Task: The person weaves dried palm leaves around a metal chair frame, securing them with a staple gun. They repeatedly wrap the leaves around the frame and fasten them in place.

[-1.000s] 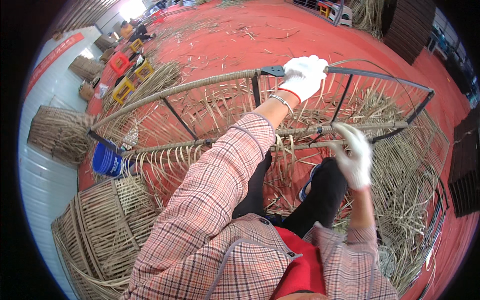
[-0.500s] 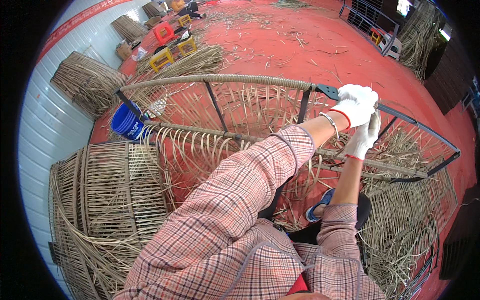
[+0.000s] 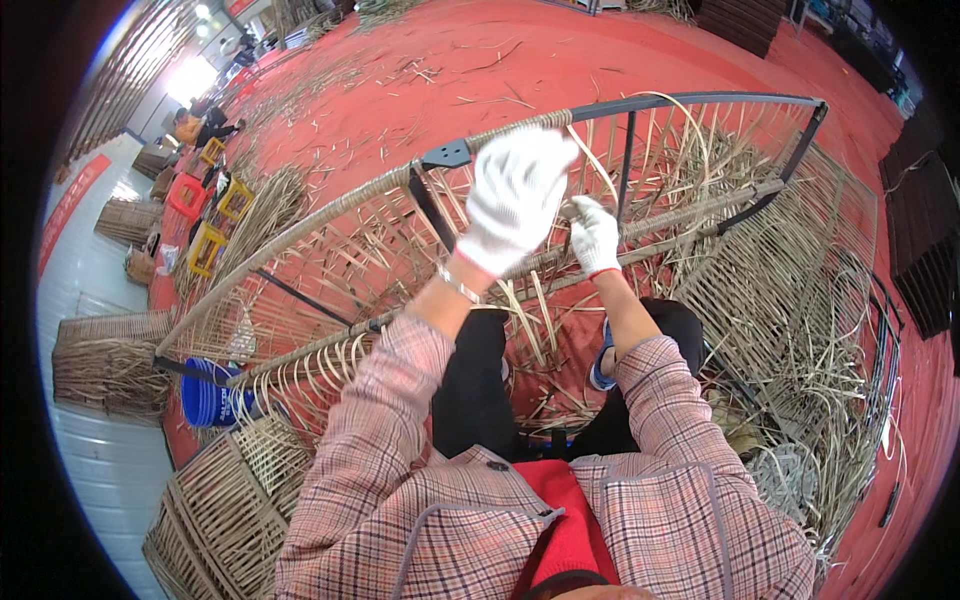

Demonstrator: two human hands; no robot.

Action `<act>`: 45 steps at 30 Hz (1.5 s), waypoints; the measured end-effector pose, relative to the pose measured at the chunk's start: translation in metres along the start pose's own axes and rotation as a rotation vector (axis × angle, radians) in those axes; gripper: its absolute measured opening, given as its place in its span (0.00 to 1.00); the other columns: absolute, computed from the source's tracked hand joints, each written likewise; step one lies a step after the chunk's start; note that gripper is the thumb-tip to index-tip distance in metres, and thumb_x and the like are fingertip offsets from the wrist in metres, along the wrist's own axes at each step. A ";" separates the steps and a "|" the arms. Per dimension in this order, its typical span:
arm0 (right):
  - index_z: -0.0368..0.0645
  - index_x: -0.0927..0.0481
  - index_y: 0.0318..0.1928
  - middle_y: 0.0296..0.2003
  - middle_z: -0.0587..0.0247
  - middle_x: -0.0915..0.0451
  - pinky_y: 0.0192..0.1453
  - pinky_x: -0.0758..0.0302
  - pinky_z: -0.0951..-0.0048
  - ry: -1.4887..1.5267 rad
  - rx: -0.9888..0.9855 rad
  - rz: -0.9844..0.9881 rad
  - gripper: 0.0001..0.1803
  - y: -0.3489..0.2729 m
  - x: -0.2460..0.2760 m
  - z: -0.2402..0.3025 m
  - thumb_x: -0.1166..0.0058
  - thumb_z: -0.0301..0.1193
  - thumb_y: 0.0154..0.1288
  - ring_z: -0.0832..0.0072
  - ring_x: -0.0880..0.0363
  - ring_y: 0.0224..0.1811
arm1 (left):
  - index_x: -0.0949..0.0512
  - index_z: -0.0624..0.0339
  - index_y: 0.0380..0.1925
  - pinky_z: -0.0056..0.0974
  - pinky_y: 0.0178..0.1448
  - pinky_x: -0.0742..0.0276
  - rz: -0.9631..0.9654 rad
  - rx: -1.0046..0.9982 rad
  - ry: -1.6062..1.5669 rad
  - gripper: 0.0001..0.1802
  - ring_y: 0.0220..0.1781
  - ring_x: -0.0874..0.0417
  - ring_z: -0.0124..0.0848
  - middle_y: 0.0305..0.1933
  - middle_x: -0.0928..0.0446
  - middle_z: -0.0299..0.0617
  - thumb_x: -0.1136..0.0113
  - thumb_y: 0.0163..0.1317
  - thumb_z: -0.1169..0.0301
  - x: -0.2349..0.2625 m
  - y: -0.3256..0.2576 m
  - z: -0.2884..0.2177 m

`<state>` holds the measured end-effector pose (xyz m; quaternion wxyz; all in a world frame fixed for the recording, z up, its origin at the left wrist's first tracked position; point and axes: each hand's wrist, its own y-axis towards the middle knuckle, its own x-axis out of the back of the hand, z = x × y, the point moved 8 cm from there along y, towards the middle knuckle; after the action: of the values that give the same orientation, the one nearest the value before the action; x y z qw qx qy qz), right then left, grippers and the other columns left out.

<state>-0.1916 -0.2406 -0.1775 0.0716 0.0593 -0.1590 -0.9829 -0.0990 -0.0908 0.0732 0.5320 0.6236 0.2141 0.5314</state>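
Observation:
A long woven panel (image 3: 350,270) on a dark metal frame stands across my knees. Pale cane strip is wound around its top rail (image 3: 350,207), over a stretch left of a flat metal plate (image 3: 446,155) and a short way right of it; further right the rail is bare. My left hand (image 3: 518,195), in a white knitted glove, is in front of the rail just right of the plate, its fingers smeared by motion. Lower and to the right, my gloved right hand (image 3: 596,238) has its fingers closed. A loose cane strip (image 3: 595,165) runs from the rail down to it.
A blue bucket (image 3: 203,393) stands by the panel's left end. Woven panels (image 3: 225,500) lie at the lower left, and heaped cane (image 3: 780,330) is at the right. Yellow stools (image 3: 207,250), a red stool (image 3: 186,195) and a seated person (image 3: 190,128) are farther off.
My view has turned to the right, so the panel sits further left. My hands, which were together at the rail, have separated; the left is raised, the right lower.

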 end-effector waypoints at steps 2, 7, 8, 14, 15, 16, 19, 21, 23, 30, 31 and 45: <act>0.38 0.17 0.49 0.43 0.52 0.14 0.53 0.18 0.67 -0.387 0.111 0.034 0.13 -0.008 -0.004 -0.002 0.42 0.19 0.64 0.60 0.13 0.46 | 0.19 0.49 0.53 0.47 0.60 0.22 0.101 0.060 -0.141 0.22 0.55 0.18 0.42 0.52 0.18 0.37 0.30 0.56 0.72 -0.014 -0.039 -0.010; 0.45 0.16 0.43 0.40 0.50 0.14 0.50 0.20 0.55 -0.957 0.132 0.283 0.09 -0.015 -0.017 0.000 0.49 0.32 0.72 0.51 0.15 0.44 | 0.21 0.56 0.61 0.43 0.60 0.20 0.528 0.828 -0.338 0.25 0.54 0.15 0.42 0.56 0.17 0.47 0.32 0.66 0.60 -0.095 -0.147 0.038; 0.46 0.16 0.41 0.38 0.49 0.14 0.49 0.21 0.54 -1.025 0.148 0.340 0.11 -0.014 -0.020 0.002 0.52 0.34 0.73 0.50 0.15 0.44 | 0.21 0.56 0.61 0.43 0.60 0.20 0.530 0.779 -0.361 0.26 0.54 0.14 0.42 0.56 0.17 0.47 0.32 0.66 0.60 -0.104 -0.153 0.037; 0.44 0.15 0.37 0.30 0.46 0.15 0.41 0.19 0.51 -1.190 0.209 0.511 0.09 -0.018 -0.024 0.004 0.50 0.27 0.61 0.49 0.14 0.34 | 0.14 0.60 0.45 0.42 0.54 0.20 0.357 0.855 -0.634 0.15 0.50 0.14 0.42 0.45 0.14 0.46 0.32 0.65 0.63 -0.136 -0.160 0.047; 0.44 0.15 0.37 0.29 0.46 0.15 0.40 0.19 0.51 -1.182 0.218 0.528 0.09 -0.020 -0.024 0.002 0.50 0.26 0.61 0.49 0.14 0.34 | 0.13 0.62 0.37 0.42 0.50 0.20 0.388 0.837 -0.442 0.11 0.46 0.14 0.44 0.39 0.14 0.49 0.33 0.65 0.65 -0.135 -0.159 0.049; 0.43 0.16 0.36 0.28 0.46 0.15 0.39 0.19 0.51 -1.178 0.249 0.511 0.09 -0.021 -0.024 0.004 0.50 0.25 0.60 0.49 0.14 0.34 | 0.13 0.62 0.37 0.42 0.49 0.20 0.403 0.843 -0.447 0.10 0.44 0.14 0.44 0.39 0.14 0.49 0.33 0.65 0.65 -0.137 -0.159 0.049; 0.43 0.16 0.40 0.27 0.49 0.16 0.38 0.19 0.50 -1.188 0.231 0.525 0.10 -0.022 -0.024 0.002 0.50 0.26 0.61 0.50 0.14 0.33 | 0.14 0.61 0.36 0.44 0.45 0.20 0.378 0.797 -0.432 0.09 0.38 0.14 0.47 0.35 0.15 0.50 0.34 0.64 0.66 -0.135 -0.155 0.048; 0.43 0.18 0.43 0.30 0.49 0.16 0.39 0.19 0.51 -1.181 0.191 0.550 0.11 -0.022 -0.025 0.007 0.51 0.25 0.62 0.50 0.15 0.34 | 0.15 0.59 0.35 0.46 0.45 0.20 0.411 0.761 -0.367 0.09 0.39 0.14 0.49 0.35 0.16 0.51 0.34 0.65 0.65 -0.135 -0.156 0.047; 0.42 0.18 0.42 0.33 0.49 0.16 0.43 0.19 0.53 -1.145 0.275 0.500 0.11 -0.024 -0.027 0.026 0.52 0.25 0.63 0.50 0.15 0.36 | 0.16 0.58 0.35 0.47 0.44 0.20 0.434 0.714 -0.327 0.10 0.39 0.14 0.49 0.34 0.16 0.52 0.36 0.66 0.63 -0.135 -0.158 0.046; 0.45 0.16 0.48 0.44 0.57 0.15 0.55 0.21 0.62 -0.664 0.184 0.005 0.12 -0.093 0.021 0.057 0.39 0.25 0.64 0.57 0.16 0.48 | 0.16 0.56 0.34 0.51 0.47 0.22 0.630 0.631 -0.343 0.15 0.41 0.16 0.52 0.33 0.17 0.51 0.40 0.68 0.56 -0.151 -0.190 0.055; 0.45 0.16 0.47 0.44 0.56 0.15 0.55 0.20 0.64 -0.577 -0.083 0.001 0.10 -0.107 0.026 0.029 0.38 0.27 0.66 0.58 0.15 0.50 | 0.16 0.56 0.34 0.51 0.49 0.22 0.767 0.585 -0.292 0.16 0.42 0.16 0.51 0.34 0.17 0.51 0.41 0.68 0.56 -0.159 -0.200 0.054; 0.43 0.16 0.49 0.44 0.55 0.15 0.55 0.20 0.62 -0.458 -0.101 0.381 0.09 -0.104 0.000 -0.093 0.42 0.27 0.71 0.58 0.15 0.49 | 0.13 0.64 0.39 0.46 0.51 0.22 0.911 0.560 -0.484 0.14 0.44 0.15 0.49 0.39 0.15 0.53 0.42 0.69 0.64 -0.182 -0.221 0.055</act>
<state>-0.1912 -0.1712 -0.2983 0.2200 -0.1986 -0.1300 -0.9462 -0.0463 -0.1900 -0.1957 0.0988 0.8730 -0.0708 0.4723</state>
